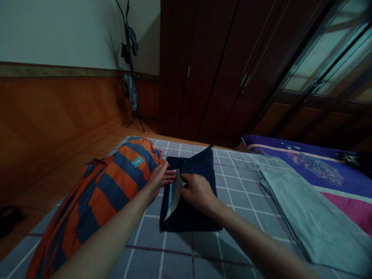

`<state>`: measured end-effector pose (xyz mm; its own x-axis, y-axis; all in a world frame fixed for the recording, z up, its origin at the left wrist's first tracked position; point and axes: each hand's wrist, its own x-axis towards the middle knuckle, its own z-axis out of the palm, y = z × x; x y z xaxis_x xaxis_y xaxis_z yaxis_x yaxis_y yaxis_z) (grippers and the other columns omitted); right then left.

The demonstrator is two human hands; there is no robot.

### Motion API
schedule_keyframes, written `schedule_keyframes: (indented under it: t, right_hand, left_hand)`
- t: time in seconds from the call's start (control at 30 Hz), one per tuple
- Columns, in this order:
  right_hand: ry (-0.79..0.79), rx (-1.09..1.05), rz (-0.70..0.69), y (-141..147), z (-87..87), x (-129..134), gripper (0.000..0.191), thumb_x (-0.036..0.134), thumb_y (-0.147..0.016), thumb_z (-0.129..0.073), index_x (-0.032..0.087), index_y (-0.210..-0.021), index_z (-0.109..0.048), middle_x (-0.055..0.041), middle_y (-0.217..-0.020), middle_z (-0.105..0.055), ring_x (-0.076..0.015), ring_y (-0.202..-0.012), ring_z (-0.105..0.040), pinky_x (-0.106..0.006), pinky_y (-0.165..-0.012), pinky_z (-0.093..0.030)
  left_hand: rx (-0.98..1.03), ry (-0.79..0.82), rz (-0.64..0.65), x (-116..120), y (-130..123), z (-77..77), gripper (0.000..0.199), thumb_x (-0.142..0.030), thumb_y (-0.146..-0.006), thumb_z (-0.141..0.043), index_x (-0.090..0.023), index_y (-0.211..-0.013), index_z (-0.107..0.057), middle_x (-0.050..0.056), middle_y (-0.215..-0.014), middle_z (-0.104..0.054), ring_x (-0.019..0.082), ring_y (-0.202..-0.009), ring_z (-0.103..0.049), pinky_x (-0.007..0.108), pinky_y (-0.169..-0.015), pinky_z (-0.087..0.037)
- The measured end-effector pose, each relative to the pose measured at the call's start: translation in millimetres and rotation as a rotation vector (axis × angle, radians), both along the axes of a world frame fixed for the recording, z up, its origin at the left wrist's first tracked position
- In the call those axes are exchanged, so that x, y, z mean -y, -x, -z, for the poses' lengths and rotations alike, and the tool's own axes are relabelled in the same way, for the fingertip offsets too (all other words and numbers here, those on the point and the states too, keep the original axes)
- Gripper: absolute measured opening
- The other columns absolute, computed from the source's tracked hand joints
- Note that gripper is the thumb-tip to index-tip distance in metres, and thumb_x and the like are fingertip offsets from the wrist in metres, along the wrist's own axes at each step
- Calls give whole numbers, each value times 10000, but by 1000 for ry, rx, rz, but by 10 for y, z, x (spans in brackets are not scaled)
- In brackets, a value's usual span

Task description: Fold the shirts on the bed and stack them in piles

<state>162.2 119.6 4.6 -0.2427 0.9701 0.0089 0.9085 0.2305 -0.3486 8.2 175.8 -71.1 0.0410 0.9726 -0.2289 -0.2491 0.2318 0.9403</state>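
A dark navy folded garment point(200, 166) lies on the checked bed sheet, one corner of it raised at the back. A pale strip point(173, 195), perhaps its lining or an inner band, shows along its left side. My left hand point(159, 178) has its fingers stretched out, with the tips at the upper part of that strip. On the right of the strip, my right hand point(199, 190) is closed with thumb and forefinger pinching the garment's cloth. Its other fingers are curled under and partly hidden.
An orange and blue striped bag or cloth bundle point(113, 182) lies close on the left. Light green folded cloth point(316, 217) lies at the right, beside a purple patterned blanket point(290, 159). A coat stand point(129, 58) and dark wardrobe point(209, 69) stand behind the bed.
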Motion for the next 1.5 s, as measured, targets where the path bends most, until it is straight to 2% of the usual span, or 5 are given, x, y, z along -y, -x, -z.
schedule_keyframes:
  t: [0.17,0.43,0.97,1.27,1.5]
  right_hand:
    - [14,202,-202,432,356,309,287,134,-716,-511,154,-985,-608,-105,-925,-670,-229,-757,-653,-272,-582,-435]
    - [-32,212,-263,345,329,534,411,134,-755,-514,143,-1164,-550,-97,-973,-634,-230,-825,-615,-295,-630,-453]
    - [-255,150,-238,60,799,814,658,11,-689,-498,104,-1337,-440,-104,-940,-611,-225,-803,-564,-341,-686,-474]
    - [-415,98,-373,14,867,967,766,30,-668,-522,86,-1399,-302,-111,-1046,-592,-238,-914,-509,-380,-847,-429]
    - [-360,153,-261,-70,880,835,136,64,-748,-589,181,-816,-606,-46,-811,-567,-192,-765,-494,-321,-752,-415]
  left_hand:
    - [-71,-45,-8,-41,-25,55,396,-422,-739,-685,-142,-993,-570,24,-759,-649,135,-648,-639,213,-582,-483]
    - [-271,-148,-70,-141,-40,176,512,0,-657,-576,-107,-1157,-562,84,-956,-669,192,-896,-644,274,-769,-498]
    - [-739,-461,52,-269,52,213,693,52,-596,-467,-113,-1263,-560,114,-1423,-438,241,-1350,-345,392,-1142,-230]
    - [-950,-561,68,-244,86,276,563,-9,-678,-506,-126,-1224,-582,116,-1324,-533,246,-1252,-477,395,-1098,-333]
    - [-1030,-606,56,-247,109,311,452,-27,-723,-518,-137,-1149,-624,108,-1231,-592,226,-1158,-553,380,-1022,-427]
